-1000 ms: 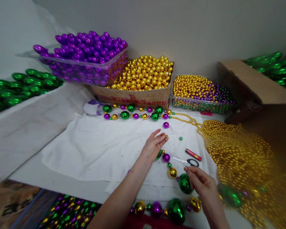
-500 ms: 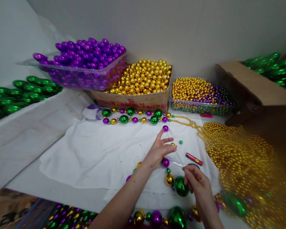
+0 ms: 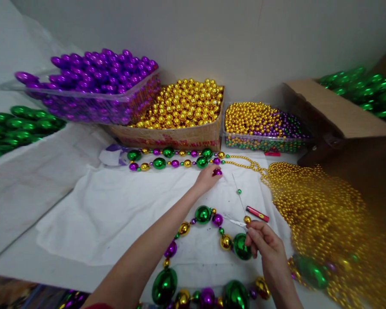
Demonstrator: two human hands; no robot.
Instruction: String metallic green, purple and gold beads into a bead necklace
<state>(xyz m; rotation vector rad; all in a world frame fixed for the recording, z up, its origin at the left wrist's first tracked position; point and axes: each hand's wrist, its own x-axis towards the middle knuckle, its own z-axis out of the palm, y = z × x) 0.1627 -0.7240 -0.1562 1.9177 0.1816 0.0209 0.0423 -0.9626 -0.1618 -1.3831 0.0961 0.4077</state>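
My left hand [image 3: 207, 179] has its fingers closed around a shiny purple bead [image 3: 217, 172] at the back of the white cloth. With thumb and finger, my right hand [image 3: 266, 244] pinches the lower end of a thin straight needle [image 3: 241, 200]. A small gold bead [image 3: 247, 219] sits on the needle just above those fingertips. A tiny green bead [image 3: 239, 191] appears along the needle; whether it is threaded or lies behind, I cannot tell. Scissors [image 3: 233, 220] lie beside my right hand, near a strung garland of large green, gold and purple beads [image 3: 203, 214].
A red lighter [image 3: 257, 213] lies on the cloth [image 3: 116, 210]. Behind are a tub of purple beads [image 3: 93, 92], a carton of gold beads [image 3: 167, 136], a tub of small mixed beads [image 3: 263, 141] and a finished-looking strand [image 3: 159, 163]. Gold bead chains [image 3: 309, 201] heap at right.
My left hand has left the needle and moved back and left onto the purple bead. The gold bead has slid down to my right fingertips. The view has shifted slightly.
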